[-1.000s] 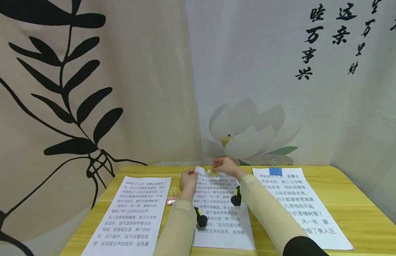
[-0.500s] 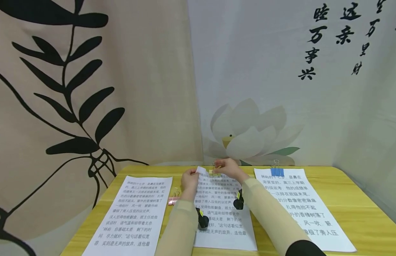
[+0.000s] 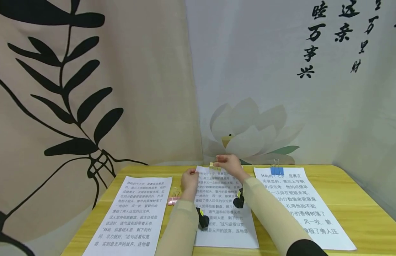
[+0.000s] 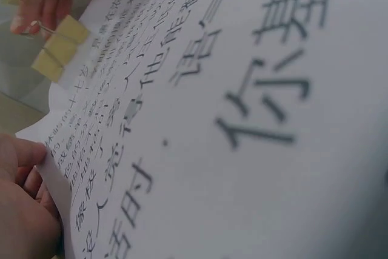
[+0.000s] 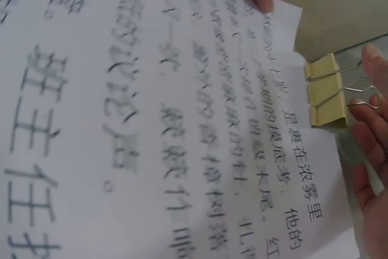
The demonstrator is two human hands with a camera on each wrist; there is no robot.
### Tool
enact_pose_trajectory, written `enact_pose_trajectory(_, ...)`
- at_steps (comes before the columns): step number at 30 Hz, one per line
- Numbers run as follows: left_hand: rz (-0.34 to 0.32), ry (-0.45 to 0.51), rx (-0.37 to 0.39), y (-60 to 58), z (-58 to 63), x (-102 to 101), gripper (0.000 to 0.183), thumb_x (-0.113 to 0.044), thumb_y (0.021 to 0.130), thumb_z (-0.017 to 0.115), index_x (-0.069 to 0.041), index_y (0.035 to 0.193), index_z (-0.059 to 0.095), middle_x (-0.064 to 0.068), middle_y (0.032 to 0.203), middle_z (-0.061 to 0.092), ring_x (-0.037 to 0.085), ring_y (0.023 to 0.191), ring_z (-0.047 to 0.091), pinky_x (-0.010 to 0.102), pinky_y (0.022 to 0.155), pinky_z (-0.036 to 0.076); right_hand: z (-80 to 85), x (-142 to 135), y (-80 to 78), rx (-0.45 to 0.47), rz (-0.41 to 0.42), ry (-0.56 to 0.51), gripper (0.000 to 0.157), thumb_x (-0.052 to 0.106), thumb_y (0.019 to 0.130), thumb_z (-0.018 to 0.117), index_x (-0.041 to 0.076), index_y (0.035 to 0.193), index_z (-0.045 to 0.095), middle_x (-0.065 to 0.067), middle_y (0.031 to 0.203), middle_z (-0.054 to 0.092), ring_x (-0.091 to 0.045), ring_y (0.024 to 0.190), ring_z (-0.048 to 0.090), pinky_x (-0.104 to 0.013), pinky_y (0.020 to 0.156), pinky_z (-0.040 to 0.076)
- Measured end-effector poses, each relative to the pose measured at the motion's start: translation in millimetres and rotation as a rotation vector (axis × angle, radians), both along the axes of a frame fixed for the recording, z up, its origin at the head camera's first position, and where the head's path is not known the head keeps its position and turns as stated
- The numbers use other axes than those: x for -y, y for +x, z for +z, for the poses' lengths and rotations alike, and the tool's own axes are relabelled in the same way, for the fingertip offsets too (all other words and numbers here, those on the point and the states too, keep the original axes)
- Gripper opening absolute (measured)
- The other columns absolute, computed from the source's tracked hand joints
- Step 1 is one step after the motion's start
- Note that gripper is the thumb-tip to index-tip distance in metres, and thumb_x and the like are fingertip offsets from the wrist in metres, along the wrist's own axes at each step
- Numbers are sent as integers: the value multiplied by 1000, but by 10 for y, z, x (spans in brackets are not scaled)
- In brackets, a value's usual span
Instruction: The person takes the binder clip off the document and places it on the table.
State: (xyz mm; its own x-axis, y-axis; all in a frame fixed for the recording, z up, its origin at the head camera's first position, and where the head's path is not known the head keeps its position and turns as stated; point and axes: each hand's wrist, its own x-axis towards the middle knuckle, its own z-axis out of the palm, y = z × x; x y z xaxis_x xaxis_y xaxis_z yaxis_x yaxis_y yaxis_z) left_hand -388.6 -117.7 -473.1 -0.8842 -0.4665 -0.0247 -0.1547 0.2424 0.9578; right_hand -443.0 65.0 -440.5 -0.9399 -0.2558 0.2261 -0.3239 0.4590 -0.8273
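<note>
Yellow binder clip (image 5: 326,89) at the top edge of the middle printed page (image 3: 223,217)

Item 1: middle printed page, Chinese text, on the table (image 3: 367,213) before me, its top left corner raised and pinched between thumb and fingers of my left hand (image 3: 189,183).

Item 2: yellow binder clip, mouth turned to the page's top edge, wire handles pinched in my right hand (image 3: 230,165). How deep it sits over the paper, I cannot tell.

Item 3: pink binder clip (image 3: 172,201), lying beside my left hand, between the middle page and the left printed page (image 3: 127,217).

Item 4: right printed page (image 3: 316,213), with a blue binder clip (image 3: 277,171) at its top edge.

Faults to guard against, in my judgement: the top edge bows near the clip, so a shallow bite could catch only the rim and slip off. If my left hand lets the corner go too soon, the paper may shift and leave the clip askew. Easing my squeeze unevenly could let the clip snap down crooked or spring from my fingers. Pushing it against the loose edge could crease the page.
</note>
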Motion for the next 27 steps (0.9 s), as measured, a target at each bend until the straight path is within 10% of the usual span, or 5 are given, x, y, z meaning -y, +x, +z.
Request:
enact_pose_trajectory(20,21,-68,7,10,57,-2,20,-16,91,62,-6,106,69,9,97,68,24,79,59,39,72,44,331,-204,77,1,27,-95,54,30,84,77,3,128,62,-11,113,68,-24,103,62,-38,83,51)
enact_pose_trajectory(27,-73,-66,32,28,123,28,25,-18,92,60,-1,110,67,13,97,65,27,84,58,43,79,44,532,-392,137,20,44,-58,59,34,85,75,2,132,59,-10,117,66,-25,107,59,-40,86,49)
